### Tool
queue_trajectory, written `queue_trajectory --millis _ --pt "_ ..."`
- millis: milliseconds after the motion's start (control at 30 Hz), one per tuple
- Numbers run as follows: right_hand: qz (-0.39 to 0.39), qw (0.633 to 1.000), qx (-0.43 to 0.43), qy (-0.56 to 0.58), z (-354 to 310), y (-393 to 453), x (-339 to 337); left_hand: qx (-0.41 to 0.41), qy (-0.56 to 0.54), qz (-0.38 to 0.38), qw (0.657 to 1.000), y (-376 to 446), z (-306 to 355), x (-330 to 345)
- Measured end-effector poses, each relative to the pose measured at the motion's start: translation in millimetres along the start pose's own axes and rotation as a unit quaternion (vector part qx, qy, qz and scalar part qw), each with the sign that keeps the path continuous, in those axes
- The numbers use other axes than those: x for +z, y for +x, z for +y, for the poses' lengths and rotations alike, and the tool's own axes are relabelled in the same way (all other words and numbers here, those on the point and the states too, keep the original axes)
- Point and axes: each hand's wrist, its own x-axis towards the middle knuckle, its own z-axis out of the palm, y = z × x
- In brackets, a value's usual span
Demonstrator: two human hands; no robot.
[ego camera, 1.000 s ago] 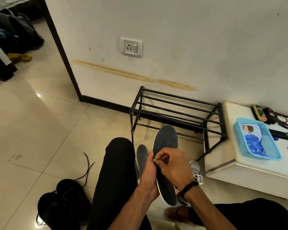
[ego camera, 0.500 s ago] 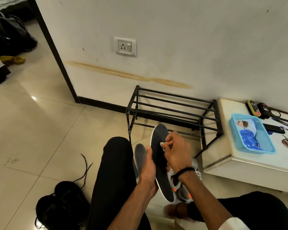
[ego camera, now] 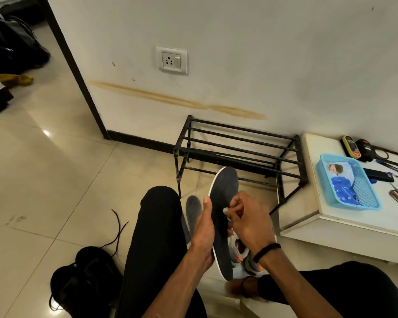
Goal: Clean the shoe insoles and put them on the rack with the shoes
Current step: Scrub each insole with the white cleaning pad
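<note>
Head view, big to small: rack (ego camera: 239,143) stands bare by the wall, no shoes on it yet. Grey sneakers (ego camera: 244,251) lie on the floor under my hands. Left hand (ego camera: 205,228) grips the dark insole (ego camera: 223,203) by its edge, toe up; 2nd insole (ego camera: 193,207) leans beside my knee. Right hand (ego camera: 248,216) pinches a small white wipe (ego camera: 225,211) on it. Risk, imo: the insole is thin, so hard rubbing may bend it or make it slip from the left grip; the tiny wipe may drop.

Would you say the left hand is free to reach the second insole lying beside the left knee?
Probably not yet: the left hand grips the dark insole that the right hand wipes. The second insole lies close behind it, unobstructed, once that grip is released.
</note>
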Motion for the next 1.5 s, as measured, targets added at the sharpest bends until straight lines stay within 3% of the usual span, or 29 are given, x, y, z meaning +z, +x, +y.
queue_trajectory --millis 167,333,467,600,733,867,1100,1300,1500 --pt "0.095 0.995 0.021 -0.023 8 29 -3 -0.037 -0.031 0.013 0.999 3 -3 5" --pt "0.021 0.999 -0.025 -0.015 5 16 5 -0.049 -0.034 0.002 0.998 3 0 -3" --pt "0.094 0.995 0.022 -0.012 13 47 -7 -0.071 -0.03 -0.016 0.997 -3 0 6" --pt "0.061 0.998 -0.002 -0.024 19 36 -5 -0.093 -0.014 -0.068 0.993 -3 -1 -1" --pt "0.059 0.998 0.027 0.007 34 31 -20 -0.113 0.015 -0.103 0.988 -7 -2 1" --pt "0.031 0.999 -0.011 0.034 23 20 -25 -0.112 -0.019 -0.104 0.988 -7 5 6" --pt "-0.113 0.992 -0.063 0.002 11 -18 -15 -0.091 -0.056 -0.055 0.993 1 6 2" --pt "-0.057 0.987 -0.107 -0.102 16 3 -8 -0.095 -0.074 -0.087 0.989 6 2 4" --pt "0.01 0.995 -0.052 -0.085 14 35 -8 -0.114 -0.052 -0.058 0.99 2 4 6"
